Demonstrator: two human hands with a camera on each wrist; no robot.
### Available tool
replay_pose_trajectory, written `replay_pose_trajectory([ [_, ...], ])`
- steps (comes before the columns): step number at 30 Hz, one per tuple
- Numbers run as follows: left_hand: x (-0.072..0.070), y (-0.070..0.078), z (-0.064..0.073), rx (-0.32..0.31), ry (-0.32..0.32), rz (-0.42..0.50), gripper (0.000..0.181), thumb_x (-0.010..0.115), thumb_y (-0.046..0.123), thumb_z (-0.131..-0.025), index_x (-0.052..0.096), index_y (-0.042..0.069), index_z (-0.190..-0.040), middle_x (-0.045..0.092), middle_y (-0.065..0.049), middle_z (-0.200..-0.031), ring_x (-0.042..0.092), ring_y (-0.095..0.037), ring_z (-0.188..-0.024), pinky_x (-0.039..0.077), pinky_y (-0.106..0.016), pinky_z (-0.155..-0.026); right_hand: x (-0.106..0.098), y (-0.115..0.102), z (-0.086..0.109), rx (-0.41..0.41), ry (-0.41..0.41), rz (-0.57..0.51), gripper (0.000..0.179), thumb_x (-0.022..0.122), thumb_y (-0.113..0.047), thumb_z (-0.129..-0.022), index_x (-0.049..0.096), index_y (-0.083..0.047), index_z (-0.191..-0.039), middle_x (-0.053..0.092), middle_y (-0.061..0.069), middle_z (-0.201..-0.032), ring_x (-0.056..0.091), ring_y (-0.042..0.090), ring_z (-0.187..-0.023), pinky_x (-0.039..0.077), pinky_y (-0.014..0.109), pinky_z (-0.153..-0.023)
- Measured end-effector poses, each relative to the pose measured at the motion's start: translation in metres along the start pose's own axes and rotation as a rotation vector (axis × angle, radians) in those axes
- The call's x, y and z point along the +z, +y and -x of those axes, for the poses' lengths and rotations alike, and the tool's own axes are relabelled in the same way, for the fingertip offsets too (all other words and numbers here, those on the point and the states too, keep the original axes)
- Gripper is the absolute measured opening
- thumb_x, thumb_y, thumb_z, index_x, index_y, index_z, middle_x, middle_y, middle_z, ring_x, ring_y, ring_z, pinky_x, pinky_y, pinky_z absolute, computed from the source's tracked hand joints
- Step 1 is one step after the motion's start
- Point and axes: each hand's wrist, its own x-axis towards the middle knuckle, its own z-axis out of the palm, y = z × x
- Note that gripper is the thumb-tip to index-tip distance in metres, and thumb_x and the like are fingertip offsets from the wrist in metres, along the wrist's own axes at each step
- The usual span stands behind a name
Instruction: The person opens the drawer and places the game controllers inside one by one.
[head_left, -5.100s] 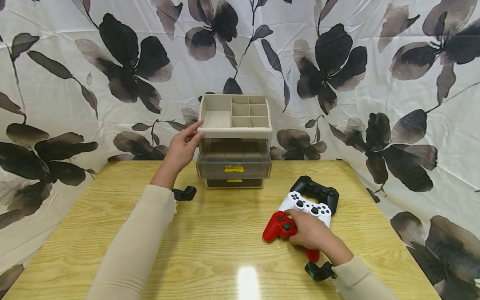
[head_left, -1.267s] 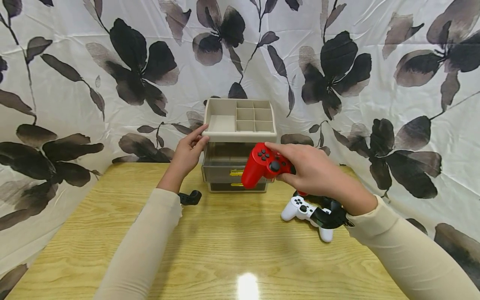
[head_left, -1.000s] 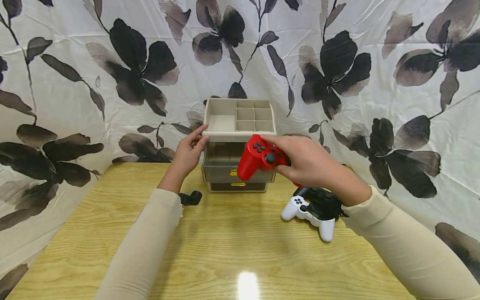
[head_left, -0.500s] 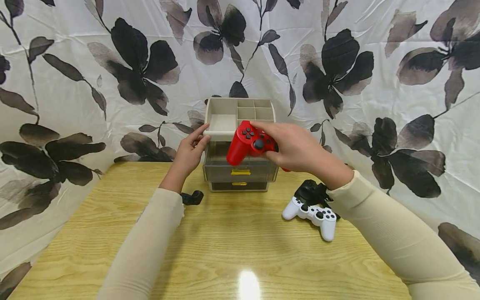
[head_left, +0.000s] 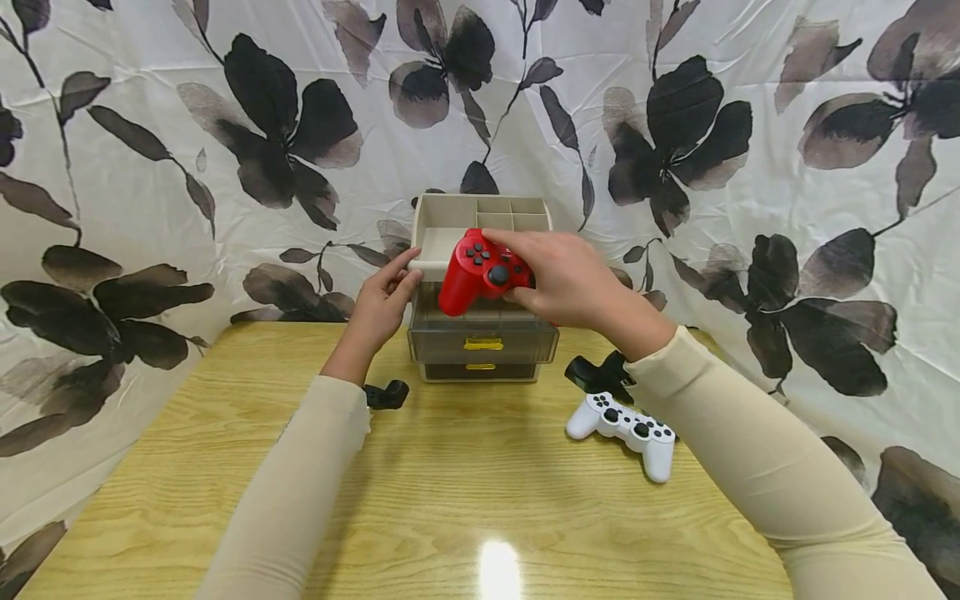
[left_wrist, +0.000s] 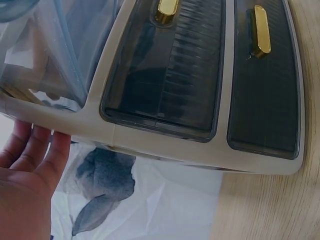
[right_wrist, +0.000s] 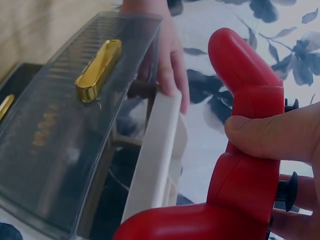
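My right hand (head_left: 566, 279) grips a red game controller (head_left: 467, 279) above the pulled-out top drawer (head_left: 483, 342) of a cream desktop organizer (head_left: 442, 269). In the right wrist view the thumb presses the back of the red controller (right_wrist: 257, 107), and fingers lie on its stick side. My left hand (head_left: 378, 312) rests at the organizer's upper left front corner. The left wrist view shows straight fingers (left_wrist: 52, 155) against its side wall. Two lower smoky drawers with gold handles (left_wrist: 261, 30) are closed. The organizer's divided top tray (head_left: 495, 206) is partly hidden by the right hand.
A white game controller (head_left: 622, 425) lies on the wooden table (head_left: 450, 500) at right. The black controller behind it is almost wholly hidden by the right forearm. Black wrist cameras (head_left: 386, 395) sit on both wrists. A flowered cloth (head_left: 525, 100) hangs behind the organizer.
My right hand picked the red controller off the pile and carried it up and left to the organizer. Over the last second it drifted further left and up. My left hand stayed at the corner.
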Motion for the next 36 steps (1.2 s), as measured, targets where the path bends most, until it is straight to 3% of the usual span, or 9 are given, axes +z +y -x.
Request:
replay_pose_trajectory([
  [15, -0.002, 0.001, 0.001, -0.009, -0.002, -0.005, 0.047, 0.051, 0.048, -0.097, 0.045, 0.042, -0.143, 0.059, -0.011, -0.108, 0.053, -0.022, -0.088, 0.046, -0.034, -0.082, 0.02, 0.0, -0.021, -0.023, -0.007, -0.018, 0.067, 0.077, -0.024, -0.082, 0.049, -0.018, -0.143, 0.065, 0.004, -0.128, 0.064, 0.023, -0.11, 0.048, 0.041, -0.096],
  [24, 0.0, 0.0, 0.001, -0.003, 0.006, -0.02, 0.046, 0.051, 0.046, -0.098, 0.046, 0.042, -0.143, 0.061, -0.012, -0.109, 0.055, -0.023, -0.088, 0.047, -0.036, -0.083, 0.033, -0.001, -0.025, 0.018, -0.064, -0.011, 0.065, 0.077, -0.026, -0.082, 0.051, -0.018, -0.141, 0.064, 0.004, -0.13, 0.062, 0.024, -0.114, 0.047, 0.043, -0.099],
  [36, 0.001, -0.001, 0.0, -0.015, 0.017, -0.004, 0.044, 0.052, 0.048, -0.097, 0.047, 0.046, -0.14, 0.06, -0.01, -0.106, 0.051, -0.022, -0.086, 0.044, -0.035, -0.08, 0.048, -0.001, -0.024, 0.048, -0.118, -0.004, 0.061, 0.075, -0.024, -0.083, 0.053, -0.018, -0.139, 0.067, 0.003, -0.123, 0.065, 0.023, -0.103, 0.051, 0.04, -0.09],
])
